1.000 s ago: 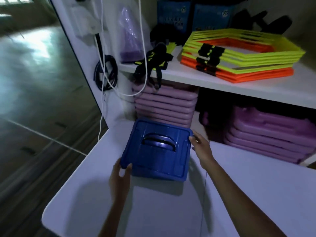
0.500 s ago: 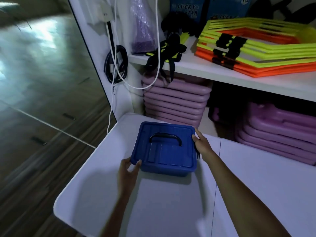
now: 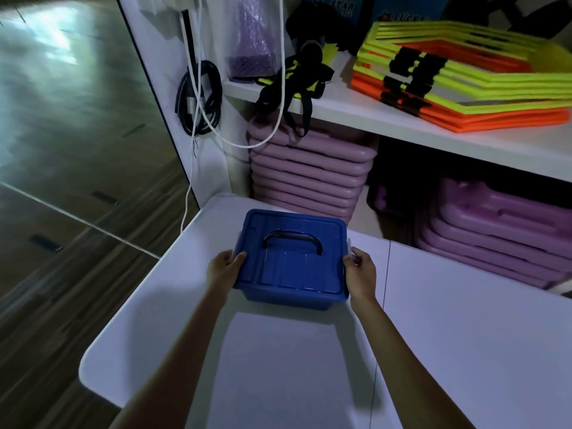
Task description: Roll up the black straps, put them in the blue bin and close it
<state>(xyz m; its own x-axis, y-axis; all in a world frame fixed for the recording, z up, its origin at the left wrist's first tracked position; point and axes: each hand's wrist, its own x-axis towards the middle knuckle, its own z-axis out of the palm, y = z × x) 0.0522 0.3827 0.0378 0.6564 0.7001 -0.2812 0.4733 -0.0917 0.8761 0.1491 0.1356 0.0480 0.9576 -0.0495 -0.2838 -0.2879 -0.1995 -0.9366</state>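
The blue bin (image 3: 291,274) stands on the white table (image 3: 278,366) with its lid on and a dark handle lying flat on top. My left hand (image 3: 223,269) grips the bin's left side, thumb over the lid edge. My right hand (image 3: 360,274) grips the right side the same way. A bundle of black straps (image 3: 297,78) with yellow-green webbing hangs over the front of the shelf above. Whatever is inside the bin is hidden by the lid.
A white shelf (image 3: 402,122) carries stacked yellow and orange hexagon frames (image 3: 464,78). Purple stacked boards (image 3: 309,178) sit under it, more at the right (image 3: 495,230). White cords (image 3: 198,119) and a black cable coil (image 3: 198,97) hang at the left. The table's left edge drops to wooden floor.
The bin has turned square to me. My left hand slid from the front left corner to the left side, and my right hand moved down the right side.
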